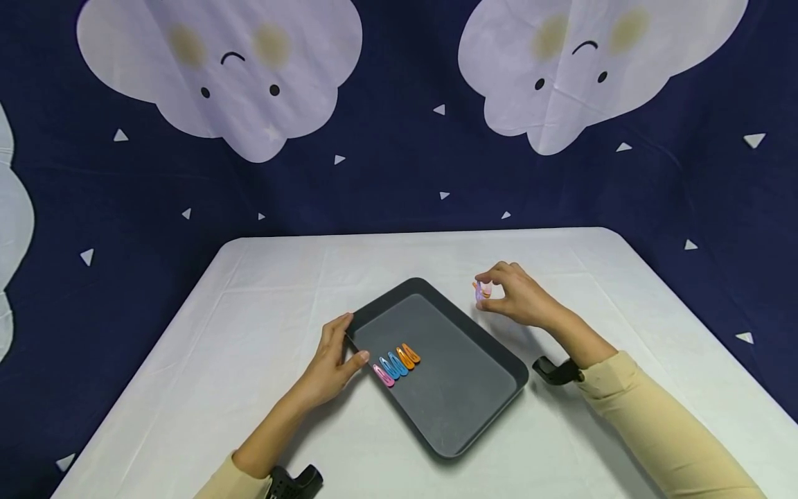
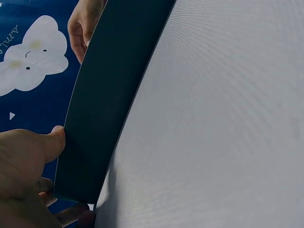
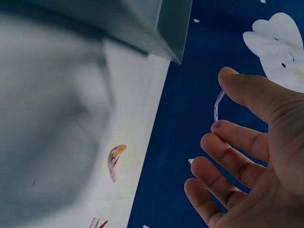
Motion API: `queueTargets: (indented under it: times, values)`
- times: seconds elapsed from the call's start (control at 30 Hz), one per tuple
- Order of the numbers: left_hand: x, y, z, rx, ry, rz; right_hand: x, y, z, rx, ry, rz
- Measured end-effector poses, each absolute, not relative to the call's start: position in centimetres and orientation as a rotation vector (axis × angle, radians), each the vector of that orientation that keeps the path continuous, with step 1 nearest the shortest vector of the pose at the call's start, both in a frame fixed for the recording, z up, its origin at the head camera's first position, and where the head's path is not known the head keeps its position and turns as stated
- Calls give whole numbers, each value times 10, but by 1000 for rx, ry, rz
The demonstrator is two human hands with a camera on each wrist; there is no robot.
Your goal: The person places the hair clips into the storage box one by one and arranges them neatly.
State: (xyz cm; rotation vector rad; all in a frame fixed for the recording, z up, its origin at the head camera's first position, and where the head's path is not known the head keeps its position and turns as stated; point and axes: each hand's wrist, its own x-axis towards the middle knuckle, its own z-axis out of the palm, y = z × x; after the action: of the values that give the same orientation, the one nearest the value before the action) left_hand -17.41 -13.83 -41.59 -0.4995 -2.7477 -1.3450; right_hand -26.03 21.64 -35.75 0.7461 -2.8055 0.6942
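A dark grey tray (image 1: 461, 388) lies turned cornerwise on the white table. Along its left side sits a row of snap hair clips: a pink clip (image 1: 383, 375), two blue clips (image 1: 397, 364) and two orange clips (image 1: 408, 356). My left hand (image 1: 330, 364) holds the tray at its left corner, thumb at the rim and fingers outside the wall. Beyond the tray's right side, my right hand (image 1: 520, 296) pinches a purple hair clip (image 3: 218, 107) between thumb and index finger. Loose orange and pink clips (image 3: 116, 161) lie on the table near that hand.
More reddish clips (image 3: 98, 223) show at the bottom edge of the right wrist view, partly cut off. The white tablecloth (image 1: 268, 298) spreads around the tray. Behind the table hangs a dark blue cloth (image 1: 399, 187) printed with clouds and small triangles.
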Motion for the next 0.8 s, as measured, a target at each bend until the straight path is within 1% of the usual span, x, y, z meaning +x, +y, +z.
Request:
queueTargets:
  times: [0.27, 0.8]
  values:
    - [-174, -138, -416, -498, -2744, -1352, -256, 204, -351, 826, -2772, 721]
    - [-175, -139, -418, -505, -2728, -1362, -255, 182, -351, 973, -2744, 762]
